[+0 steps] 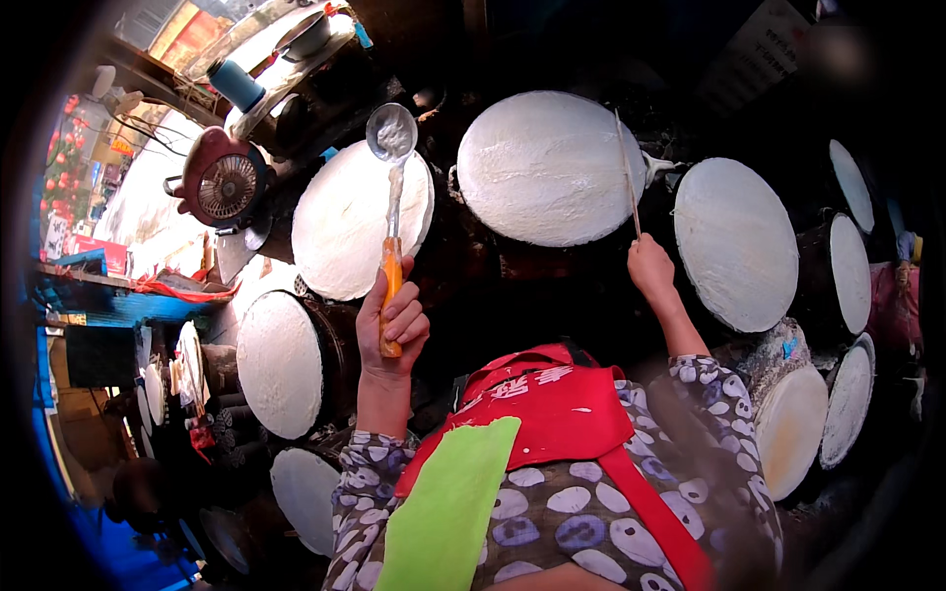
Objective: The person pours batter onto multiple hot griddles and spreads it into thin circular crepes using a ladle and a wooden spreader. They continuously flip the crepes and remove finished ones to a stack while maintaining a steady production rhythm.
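Observation:
My left hand [392, 319] is closed around the orange handle of a metal ladle [395, 196]. White batter sits in the ladle's bowl, and more is smeared down its shaft. Behind the ladle lies a round, white-coated disc [347, 221]. My right hand [652, 267] grips a thin stick [628, 173], which points away from me and crosses the right edge of the middle white disc [547, 170]. That disc's surface looks uneven, with faint ridges and creases. Just right of my right hand is another white disc [735, 244].
More white discs [281, 362] stand on dark drum-like bases on both sides; one at right [792, 432] is browned. A small fan [228, 185] stands at left, near a blue cylinder [236, 85] and metal bowl [304, 37]. Another person's hand [903, 275] shows far right.

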